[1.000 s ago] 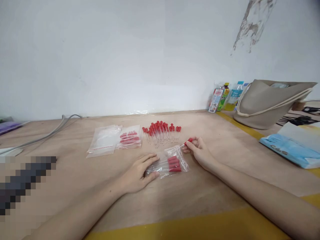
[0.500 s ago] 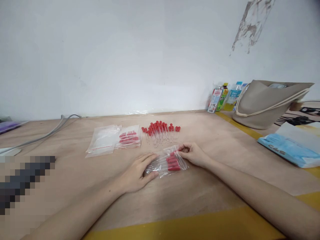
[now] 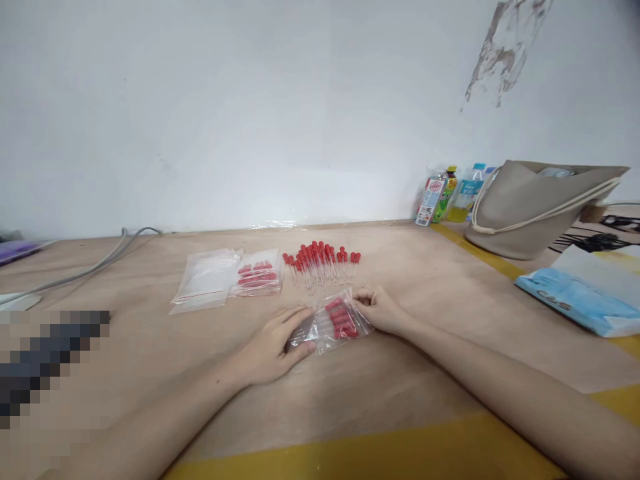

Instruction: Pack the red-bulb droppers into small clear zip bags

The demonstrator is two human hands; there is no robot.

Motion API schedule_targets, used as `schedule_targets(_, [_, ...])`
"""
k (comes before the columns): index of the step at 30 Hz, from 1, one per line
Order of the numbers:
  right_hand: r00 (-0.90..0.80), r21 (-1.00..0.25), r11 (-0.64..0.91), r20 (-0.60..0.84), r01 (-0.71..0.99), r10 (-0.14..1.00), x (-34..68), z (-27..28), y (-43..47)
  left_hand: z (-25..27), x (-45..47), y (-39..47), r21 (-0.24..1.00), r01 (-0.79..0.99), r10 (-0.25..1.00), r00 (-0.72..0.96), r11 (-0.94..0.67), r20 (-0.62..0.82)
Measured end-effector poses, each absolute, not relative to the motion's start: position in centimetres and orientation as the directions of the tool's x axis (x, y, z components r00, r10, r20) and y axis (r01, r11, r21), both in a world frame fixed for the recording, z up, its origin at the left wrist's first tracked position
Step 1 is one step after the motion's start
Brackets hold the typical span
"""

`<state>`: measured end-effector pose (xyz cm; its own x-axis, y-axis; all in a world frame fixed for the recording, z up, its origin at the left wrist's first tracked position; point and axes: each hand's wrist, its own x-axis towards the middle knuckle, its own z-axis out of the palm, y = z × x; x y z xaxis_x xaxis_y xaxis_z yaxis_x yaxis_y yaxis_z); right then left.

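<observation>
A clear plastic zip bag [image 3: 320, 335] lies on the table in front of me, with several red-bulbed droppers [image 3: 344, 320] inside, bulbs toward the right. My left hand [image 3: 275, 343] holds the bag's left end, thumb on the near side and fingers along the far side. At the upper right edge, the fingers of my right hand [image 3: 373, 307] pinch the plastic. Just beyond the bag, a loose group of red-bulbed droppers [image 3: 320, 260] lies fanned out, clear stems pointing toward me. To their left is a filled bag of droppers [image 3: 257, 275], beside flat zip bags [image 3: 206, 280].
Drink containers [image 3: 431, 199] and a grey bag [image 3: 525, 210] stand at the back right. Nearer on the right lies a blue tissue pack [image 3: 575, 300]. A grey cable [image 3: 107, 257] crosses the left side. Yellow tape [image 3: 390, 450] runs along the near edge.
The droppers' red bulbs inside the bag have shifted slightly up and left and spread apart. My right hand has moved a little left with the bag's edge. My left hand stays nearly still.
</observation>
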<state>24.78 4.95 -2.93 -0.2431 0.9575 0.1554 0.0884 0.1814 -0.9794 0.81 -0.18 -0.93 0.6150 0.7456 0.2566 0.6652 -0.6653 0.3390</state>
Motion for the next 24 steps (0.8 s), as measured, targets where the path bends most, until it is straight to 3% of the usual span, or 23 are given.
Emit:
schedule_targets(5, [-0.158, -0.996, 0.003, -0.012, 0.091, 0.987, 25.7, -1.6, 5.1, -0.9, 0.8, -0.1, 0.333, 0.676, 0.752, 0.615, -0.658, 0.239])
schedule_targets(9, [-0.373, -0.99, -0.074, -0.113, 0.119, 0.921, 25.8, -1.5, 4.6, -1.0, 0.6, -0.1, 0.339, 0.668, 0.748, 0.617, -0.662, 0.244])
schedule_targets(11, [-0.458, -0.993, -0.026, -0.075, 0.112, 0.886, 25.7, -1.7, 4.2, -1.0, 0.6, -0.2, 0.345, 0.66, 0.743, 0.62, -0.667, 0.251])
schedule_targets(15, [-0.469, -0.998, 0.044, 0.014, 0.053, 0.883, 25.7, -1.5, 3.9, -0.8, 0.7, -0.5, 0.364, 0.639, 0.735, 0.611, -0.677, 0.295])
schedule_targets(19, [-0.448, -0.999, 0.044, 0.046, -0.016, 0.893, 25.4, -0.1, 4.3, -0.4, -0.5, 0.5, 0.281, 0.717, 0.738, 0.467, -0.639, 0.487])
schedule_targets(22, [-0.308, -0.986, 0.151, 0.166, -0.073, 0.937, 23.9, 0.9, 5.3, -0.1, -3.3, 2.6, 0.235, 0.844, 0.743, 0.253, -0.483, 0.62])
schedule_targets(24, [-0.153, -0.952, 0.301, 0.305, -0.047, 0.94, 22.2, 1.4, 6.4, 0.0, -5.7, 4.3, 0.237, 0.932, 0.76, 0.058, -0.273, 0.648])
